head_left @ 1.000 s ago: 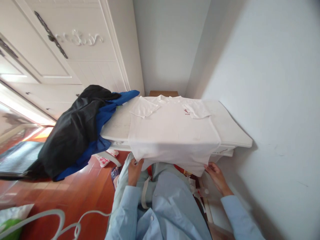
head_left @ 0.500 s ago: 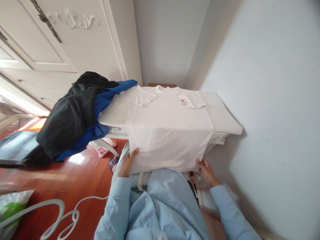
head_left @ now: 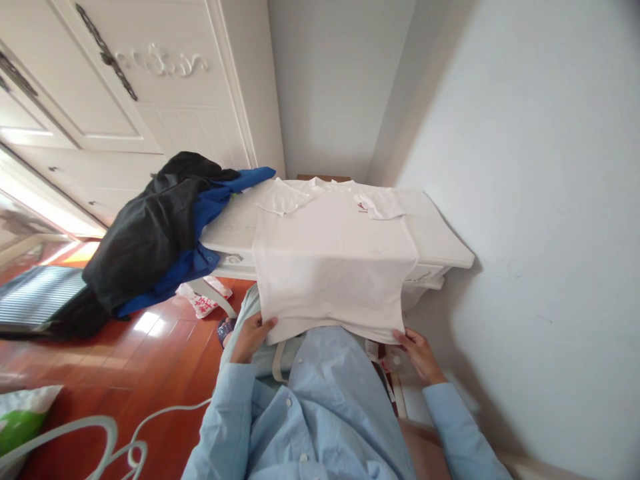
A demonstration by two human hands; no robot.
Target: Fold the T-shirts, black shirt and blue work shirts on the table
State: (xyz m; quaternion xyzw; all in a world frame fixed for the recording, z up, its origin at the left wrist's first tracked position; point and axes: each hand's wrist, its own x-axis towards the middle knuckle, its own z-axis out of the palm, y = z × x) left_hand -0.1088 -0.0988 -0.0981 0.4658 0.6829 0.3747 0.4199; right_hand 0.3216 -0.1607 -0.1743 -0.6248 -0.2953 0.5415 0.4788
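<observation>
A white T-shirt (head_left: 333, 240) with a small dark red print on its chest lies spread over a white table (head_left: 440, 233), collar at the far side. Its lower half hangs over the near edge toward my lap. At the left end of the hem, my left hand (head_left: 253, 335) pinches the cloth between thumb and fingers. My right hand (head_left: 419, 352) grips the hem's right corner in the same way. Between the two hands the hem is drawn out, with some ripples and a raised middle.
Black and blue garments (head_left: 145, 233) are heaped over the table's left end. A white wardrobe (head_left: 190, 100) stands behind at left, a grey wall (head_left: 540, 200) close at right. On the wooden floor are a white hose (head_left: 100, 427) and a red-printed bag (head_left: 203, 303).
Both hands have moved slightly down toward me, pulling the hem lower and tighter. The shirt's hanging part looks smoother, and the camera view has shifted a little.
</observation>
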